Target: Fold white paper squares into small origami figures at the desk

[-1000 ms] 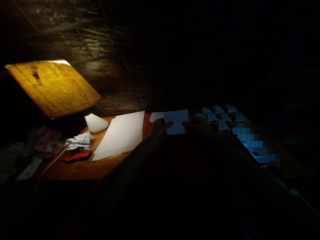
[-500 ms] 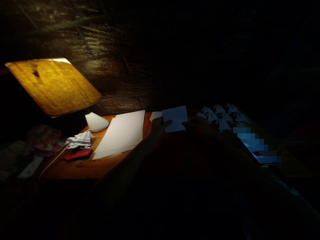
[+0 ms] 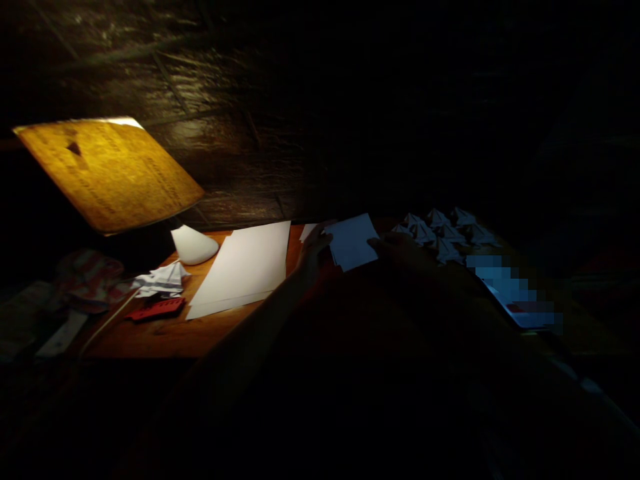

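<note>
A roughly square piece of white paper (image 3: 353, 241) is held up between my two hands, tilted a little, over the dark middle of the table. At its left edge, my left hand (image 3: 315, 245) grips it with the fingers behind. The thumb of my right hand (image 3: 395, 248) presses on the right edge; the rest of that hand is lost in shadow. A second edge shows at the paper's lower left, so it is layered or folded. Behind my left hand lies another piece of paper (image 3: 307, 232), mostly covered.
Large white sheets (image 3: 245, 267) lie left of my hands. Farther left are a lamp base (image 3: 194, 245) under a yellow shade (image 3: 110, 173), crumpled striped paper (image 3: 163, 279) and a red object (image 3: 157, 309). Several folded paper shapes (image 3: 447, 233) and a lit phone-like device (image 3: 515, 297) sit right.
The paper has turned clockwise and shifted slightly right and down. My left thumb has moved from its front face to its left edge.
</note>
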The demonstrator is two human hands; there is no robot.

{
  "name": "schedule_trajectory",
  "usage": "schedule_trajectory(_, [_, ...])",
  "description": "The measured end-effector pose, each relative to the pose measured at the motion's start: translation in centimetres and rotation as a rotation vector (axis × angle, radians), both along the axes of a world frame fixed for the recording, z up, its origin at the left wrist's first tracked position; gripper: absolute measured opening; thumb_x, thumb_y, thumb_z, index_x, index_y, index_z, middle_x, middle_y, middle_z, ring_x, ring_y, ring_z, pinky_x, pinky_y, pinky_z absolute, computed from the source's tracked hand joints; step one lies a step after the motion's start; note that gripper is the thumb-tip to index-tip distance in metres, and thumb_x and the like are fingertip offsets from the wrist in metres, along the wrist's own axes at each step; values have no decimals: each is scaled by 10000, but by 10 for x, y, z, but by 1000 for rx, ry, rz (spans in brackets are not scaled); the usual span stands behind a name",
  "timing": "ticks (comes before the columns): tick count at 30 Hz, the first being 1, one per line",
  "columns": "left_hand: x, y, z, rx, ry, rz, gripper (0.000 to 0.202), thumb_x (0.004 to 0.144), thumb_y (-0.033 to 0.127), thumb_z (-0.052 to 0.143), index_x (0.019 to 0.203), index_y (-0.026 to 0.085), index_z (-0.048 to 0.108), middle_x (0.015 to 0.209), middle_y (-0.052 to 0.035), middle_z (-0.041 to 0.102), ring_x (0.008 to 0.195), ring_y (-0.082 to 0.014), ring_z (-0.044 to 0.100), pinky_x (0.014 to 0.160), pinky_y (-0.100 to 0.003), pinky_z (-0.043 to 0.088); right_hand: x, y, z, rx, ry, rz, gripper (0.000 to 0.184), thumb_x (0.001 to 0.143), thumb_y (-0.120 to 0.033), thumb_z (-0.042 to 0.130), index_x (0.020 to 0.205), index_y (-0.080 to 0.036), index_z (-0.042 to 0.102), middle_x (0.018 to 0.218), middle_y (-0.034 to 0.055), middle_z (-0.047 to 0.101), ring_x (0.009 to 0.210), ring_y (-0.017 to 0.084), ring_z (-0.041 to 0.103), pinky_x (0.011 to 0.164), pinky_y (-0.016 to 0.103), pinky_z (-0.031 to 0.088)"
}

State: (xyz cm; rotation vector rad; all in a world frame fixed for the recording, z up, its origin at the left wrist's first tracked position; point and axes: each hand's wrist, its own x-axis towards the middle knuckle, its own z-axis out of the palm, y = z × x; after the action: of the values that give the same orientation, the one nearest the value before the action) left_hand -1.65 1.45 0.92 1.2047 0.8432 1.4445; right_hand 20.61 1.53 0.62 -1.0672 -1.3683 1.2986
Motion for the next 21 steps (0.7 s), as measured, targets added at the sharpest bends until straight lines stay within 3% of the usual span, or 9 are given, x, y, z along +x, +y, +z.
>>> schedule_trajectory(3, [-3,-3,8,94,-27,-75,632,667,263,680,1295,234,612,1222,-87,697,1090,-273,663,845,-354,532,-1,-1,1,1,59,-11,487,638,-634,833,668,-186,647,665,21,651,591,141,555,558,278,420])
schedule_trajectory(7, [-5,-6,12,164,96,-127,618,619,185,669,1236,234,654,1327,-92,659,1196,-288,627,919,-363,510,-2,-1,2,-9,41,-59,513,640,-674,819,681,-189,657,661,18,645,595,145,547,546,277,390])
schedule_trajectory(9, [-4,-6,11,172,191,-78,461,651,189,689,1110,216,706,1264,-90,690,1176,-281,636,922,-356,509,-2,-2,2,13,25,-74,545,643,-718,790,682,-190,661,651,19,642,600,153,552,544,280,380])
schedule_trajectory(12, [-1,-3,8,138,262,71,213,685,260,749,879,174,726,983,-81,736,1022,-260,674,862,-342,525,-1,-3,4,8,11,-62,615,639,-793,731,695,-183,681,638,31,638,609,167,563,549,288,374])
schedule_trajectory(15, [-4,4,4,48,107,192,304,703,379,800,881,153,706,831,-60,714,873,-233,684,774,-338,543,-1,-6,8,22,-13,-27,640,654,-811,696,704,-173,695,628,30,617,596,154,535,552,290,355])
schedule_trajectory(18, [-12,11,3,-10,-114,266,396,664,390,829,936,146,676,880,-60,725,823,-213,689,730,-329,557,-2,-9,13,69,-106,-64,581,627,-750,761,639,-182,645,603,15,583,573,132,487,539,285,333])
schedule_trajectory(21, [-19,15,6,-31,-200,299,380,643,357,830,907,154,647,910,-61,727,813,-202,693,728,-320,560,-2,-8,12,21,-140,-139,529,587,-660,836,614,-197,583,585,2,570,542,122,472,507,273,328])
